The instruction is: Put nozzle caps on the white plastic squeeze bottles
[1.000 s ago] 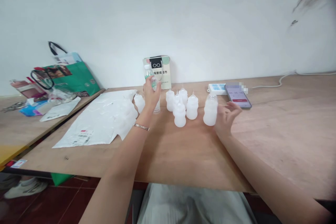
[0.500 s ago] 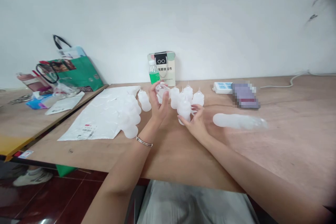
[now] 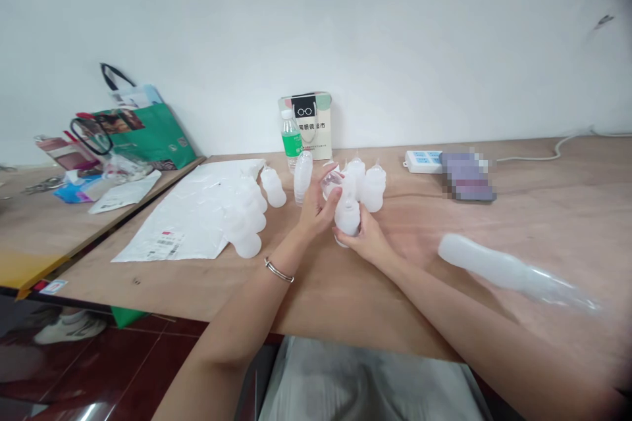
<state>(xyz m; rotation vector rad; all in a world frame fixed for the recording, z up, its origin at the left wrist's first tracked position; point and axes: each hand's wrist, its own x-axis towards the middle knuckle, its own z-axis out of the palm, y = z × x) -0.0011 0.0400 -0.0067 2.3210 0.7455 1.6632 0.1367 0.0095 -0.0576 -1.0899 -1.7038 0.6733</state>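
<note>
My left hand (image 3: pixel 320 200) is closed round a clear domed plastic cap (image 3: pixel 332 185), held just above and left of a small translucent white bottle (image 3: pixel 347 217). That bottle stands on the wooden table, and my right hand (image 3: pixel 368 237) grips its lower right side. Behind and beside it stand several similar bottles with thin pointed tips, one of them a white bottle (image 3: pixel 374 187) at the right. A stack of clear caps (image 3: pixel 303 177) stands left of my left hand. Farther left is another tipped bottle (image 3: pixel 273 186).
Several white bottles (image 3: pixel 247 243) lie on a white mailing bag (image 3: pixel 192 210). At the back are a drink bottle (image 3: pixel 291 141), a paper bag (image 3: pixel 320 138), a power strip (image 3: pixel 422 161) and a blurred-out purple item (image 3: pixel 467 176). A long translucent plastic sleeve (image 3: pixel 513 273) lies at right.
My left hand has moved right with the clear cap, towards the bottle at my right hand, uncovering the cap stack. The long plastic sleeve has shifted right and nearer, and turned.
</note>
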